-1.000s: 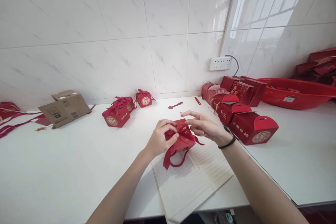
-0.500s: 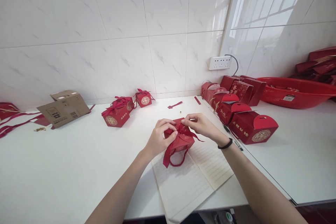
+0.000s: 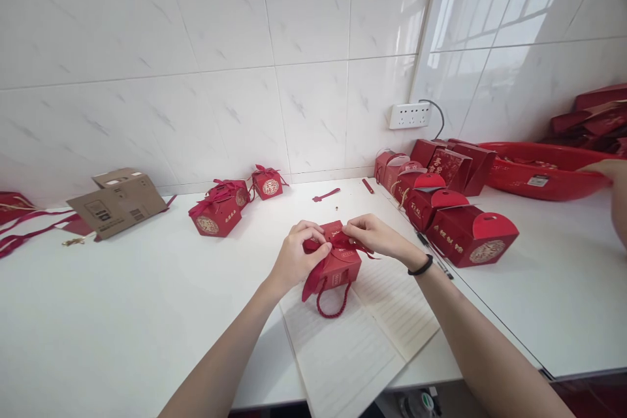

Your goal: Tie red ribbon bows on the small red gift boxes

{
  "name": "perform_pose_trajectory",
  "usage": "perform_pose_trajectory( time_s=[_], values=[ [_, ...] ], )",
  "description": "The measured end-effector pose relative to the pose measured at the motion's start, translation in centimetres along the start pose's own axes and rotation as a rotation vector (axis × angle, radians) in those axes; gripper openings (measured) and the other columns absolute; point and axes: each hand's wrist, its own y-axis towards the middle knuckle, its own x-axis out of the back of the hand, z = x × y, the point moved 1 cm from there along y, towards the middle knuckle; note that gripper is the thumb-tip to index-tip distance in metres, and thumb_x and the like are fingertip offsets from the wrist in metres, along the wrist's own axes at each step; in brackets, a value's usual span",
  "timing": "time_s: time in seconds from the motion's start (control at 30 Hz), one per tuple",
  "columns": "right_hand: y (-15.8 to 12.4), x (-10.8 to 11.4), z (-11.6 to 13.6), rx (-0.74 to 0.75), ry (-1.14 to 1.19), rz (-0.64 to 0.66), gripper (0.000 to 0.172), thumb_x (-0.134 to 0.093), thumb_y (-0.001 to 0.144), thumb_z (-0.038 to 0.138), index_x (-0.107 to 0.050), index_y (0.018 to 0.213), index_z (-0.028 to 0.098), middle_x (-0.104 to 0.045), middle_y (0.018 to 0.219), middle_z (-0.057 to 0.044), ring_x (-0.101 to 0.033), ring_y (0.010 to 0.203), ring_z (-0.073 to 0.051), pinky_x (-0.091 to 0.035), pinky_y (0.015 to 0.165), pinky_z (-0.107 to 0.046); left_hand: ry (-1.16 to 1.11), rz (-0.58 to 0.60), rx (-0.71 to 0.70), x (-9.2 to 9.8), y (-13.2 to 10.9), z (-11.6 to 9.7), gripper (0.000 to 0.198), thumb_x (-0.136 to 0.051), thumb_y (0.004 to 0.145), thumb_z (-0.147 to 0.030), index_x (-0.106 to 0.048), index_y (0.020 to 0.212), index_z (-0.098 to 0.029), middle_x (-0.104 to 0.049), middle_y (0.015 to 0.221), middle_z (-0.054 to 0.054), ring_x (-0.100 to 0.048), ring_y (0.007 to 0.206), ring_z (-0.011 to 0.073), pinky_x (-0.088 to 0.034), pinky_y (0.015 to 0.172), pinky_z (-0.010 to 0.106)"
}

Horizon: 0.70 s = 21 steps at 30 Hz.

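Observation:
A small red gift box stands on an open lined notebook, with a twisted red cord handle hanging at its near side. Across the box's top runs a dark red ribbon, gathered into a bow shape. My left hand pinches the ribbon at the box's left, thumb near the knot. On the right side, my right hand, with a black band at the wrist, pinches the ribbon's other loop. The knot itself is partly covered by my fingers.
Ribboned red boxes stand at the back left near a brown cardboard box. Several red boxes line the right, before a red basin. Another person's arm reaches toward the basin. Pens lie by the table seam.
My right hand has shifted slightly right, drawing the ribbon. The ribbon tail at the left has risen a little. Another person's arm has come in at the right edge.

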Motion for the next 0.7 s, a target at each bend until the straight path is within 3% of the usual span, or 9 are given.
perform_pose_trajectory(
  time_s=[0.2,0.33,0.57,0.7],
  values=[
    [-0.1,0.9,-0.5,-0.133,-0.122,0.176,0.053,-0.040,0.080,0.066,-0.046,0.064,0.015,-0.047,0.060,-0.001,-0.046,0.047,-0.010,-0.036,0.039,-0.021,-0.073,-0.014,0.109,-0.1,0.3,0.7,0.017,-0.054,0.078,-0.028,-0.057,0.064,-0.019,-0.058,0.094,0.004,-0.056,0.090,0.0178,-0.042,0.086,0.034],
    [0.1,0.9,-1.0,-0.191,-0.138,0.302,0.047,-0.047,0.080,0.060,-0.048,0.066,0.015,-0.049,0.059,0.000,-0.047,0.048,-0.009,-0.040,0.042,-0.021,-0.077,0.004,0.162,0.0,0.5,0.7,0.017,-0.055,0.077,-0.028,-0.058,0.064,-0.018,-0.059,0.095,0.004,-0.057,0.090,0.0184,-0.042,0.087,0.035],
    [-0.5,1.1,-0.4,-0.155,0.016,0.386,0.040,-0.051,0.080,0.043,-0.040,0.053,0.016,-0.038,0.050,0.004,-0.035,0.041,-0.005,-0.028,0.039,-0.019,-0.062,-0.020,0.180,-0.3,0.6,0.6,0.016,-0.056,0.074,-0.024,-0.058,0.059,-0.018,-0.059,0.094,0.005,-0.057,0.093,0.0196,-0.043,0.088,0.037],
    [-0.9,1.9,-0.2,-0.143,-0.025,0.481,0.040,-0.051,0.080,0.044,-0.049,0.054,0.014,-0.046,0.053,0.001,-0.043,0.046,-0.008,-0.037,0.042,-0.020,-0.074,-0.007,0.185,-0.1,0.7,0.7,0.018,-0.058,0.074,-0.026,-0.059,0.059,-0.018,-0.059,0.095,0.005,-0.058,0.090,0.0189,-0.044,0.085,0.035]
  ],
)
